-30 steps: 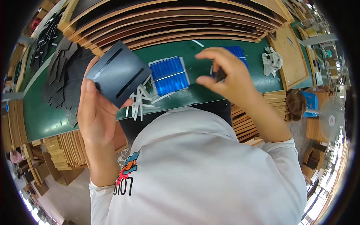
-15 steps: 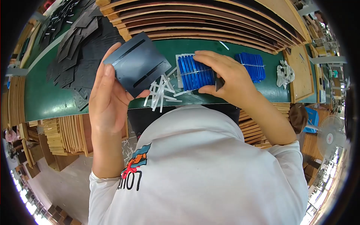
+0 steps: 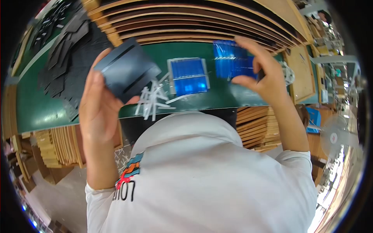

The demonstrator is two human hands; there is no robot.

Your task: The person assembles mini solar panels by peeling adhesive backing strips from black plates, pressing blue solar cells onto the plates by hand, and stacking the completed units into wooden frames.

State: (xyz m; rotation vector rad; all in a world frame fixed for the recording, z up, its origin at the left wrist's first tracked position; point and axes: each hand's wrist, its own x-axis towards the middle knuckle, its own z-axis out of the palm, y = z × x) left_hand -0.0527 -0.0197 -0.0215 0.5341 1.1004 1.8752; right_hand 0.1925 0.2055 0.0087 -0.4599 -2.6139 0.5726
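Right now the left hand (image 3: 97,95) holds a dark grey-blue rectangular panel (image 3: 126,72) tilted above the green tabletop (image 3: 39,114), its thumb over the near left side of the panel and the other fingers mostly hidden. Two black strips (image 3: 136,82) run parallel across the face of the panel. Thumb and forefinger of the right hand (image 3: 268,73) are spread wide around the far and near sides of a blue strip bundle (image 3: 229,60); motion blur makes it impossible to tell whether they press on it. Against the right palm the hand holds a small dark piece (image 3: 261,75).

Between the hands a second set of blue strips (image 3: 189,73) lies flat on a white backing (image 3: 172,83), crossed by a pale band. Just left of it, beneath the lower right corner of the panel, loose white strips (image 3: 153,103) lie heaped near the table's front edge. Farther left, dark flat sheets (image 3: 74,54) overlap in a spread pile. A stack of wooden frames (image 3: 190,23) stands along the back, and beyond the right hand a white cloth (image 3: 288,74), partly hidden, lies beside a wooden tray (image 3: 302,79)
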